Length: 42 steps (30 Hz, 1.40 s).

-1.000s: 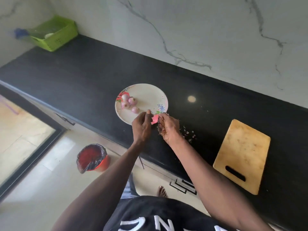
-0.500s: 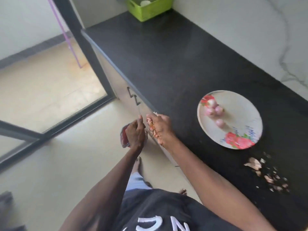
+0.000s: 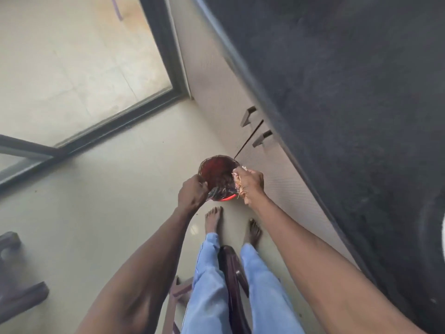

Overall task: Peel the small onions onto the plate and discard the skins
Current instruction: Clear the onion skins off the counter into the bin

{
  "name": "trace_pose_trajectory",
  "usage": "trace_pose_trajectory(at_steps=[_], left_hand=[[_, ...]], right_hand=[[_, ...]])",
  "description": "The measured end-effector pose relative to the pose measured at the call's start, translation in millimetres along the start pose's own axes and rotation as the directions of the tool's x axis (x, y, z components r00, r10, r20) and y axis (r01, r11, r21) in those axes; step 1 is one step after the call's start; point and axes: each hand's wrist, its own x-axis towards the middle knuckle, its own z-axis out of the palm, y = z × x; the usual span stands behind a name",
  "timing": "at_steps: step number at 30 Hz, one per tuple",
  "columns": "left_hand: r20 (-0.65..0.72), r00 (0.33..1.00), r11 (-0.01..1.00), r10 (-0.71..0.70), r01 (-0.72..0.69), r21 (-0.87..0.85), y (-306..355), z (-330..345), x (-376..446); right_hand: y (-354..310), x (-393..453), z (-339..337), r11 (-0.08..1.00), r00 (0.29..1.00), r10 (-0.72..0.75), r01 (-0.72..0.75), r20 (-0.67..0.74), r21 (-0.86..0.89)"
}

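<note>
A red bin (image 3: pixel 218 173) lined with a dark plastic bag stands on the floor against the cabinet. My left hand (image 3: pixel 192 192) is at its left rim, fingers curled on the edge of the bag. My right hand (image 3: pixel 251 184) hovers over the bin's right rim and grips a bunch of pale, papery onion skins (image 3: pixel 238 188), which stick out between the fingers. The plate and the onions are out of view.
The black counter (image 3: pixel 337 92) runs along the right, with cabinet handles (image 3: pixel 250 115) below its edge. My bare feet stand just short of the bin. A dark plastic chair (image 3: pixel 231 276) sits between my legs. A dark door frame (image 3: pixel 168 56) stands to the left.
My view has swung from the counter and plate down to the floor. Both hands have moved off the counter edge down to the bin, and the right one still carries the skins.
</note>
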Motion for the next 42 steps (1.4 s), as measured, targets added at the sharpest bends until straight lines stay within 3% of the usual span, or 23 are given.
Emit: trace_pose_trajectory(at_steps=[8,12,15,17,19,21,25,28,32,37,42], left_hand=[[0.173,0.95,0.938,0.258,-0.289,0.189,-73,121,130],[0.312,0.906,0.839,0.286,-0.394,0.374,-114,178,182],[0.367,0.869,0.808,0.331,-0.462,0.366,-124,191,196],[0.361,0.838,0.788,0.41,-0.524,0.323,-132,193,199],[0.394,0.789,0.725,0.471,-0.601,0.337,-150,200,202],[0.411,0.747,0.669,0.522,-0.658,0.345,-166,203,205],[0.389,0.666,0.64,0.637,-0.738,0.215,-172,186,198],[0.377,0.697,0.679,0.61,-0.705,0.204,-168,167,187],[0.361,0.814,0.805,0.456,-0.55,0.224,-139,133,162],[0.149,0.951,0.949,0.27,-0.289,0.124,-78,79,106],[0.023,0.978,0.978,0.207,-0.208,0.006,-16,26,41]], right_hand=[[96,168,64,0.945,0.994,-0.092,0.068,-0.061,-0.319],[124,222,89,0.861,0.973,-0.206,0.127,-0.109,-0.492],[141,250,106,0.854,0.965,-0.246,0.173,-0.09,-0.491],[154,272,117,0.833,0.986,-0.166,0.137,-0.006,-0.536],[165,287,126,0.79,0.993,0.073,-0.002,0.091,-0.612],[161,286,128,0.733,0.969,0.219,-0.089,0.11,-0.674],[151,281,122,0.653,0.977,0.206,-0.095,0.056,-0.752],[140,259,112,0.646,0.988,0.14,-0.039,0.068,-0.763],[129,219,98,0.707,0.999,0.037,-0.02,0.009,-0.707],[115,170,74,0.755,0.996,-0.09,0.08,0.018,-0.651],[64,83,45,0.788,0.975,-0.216,0.206,0.054,-0.58]])
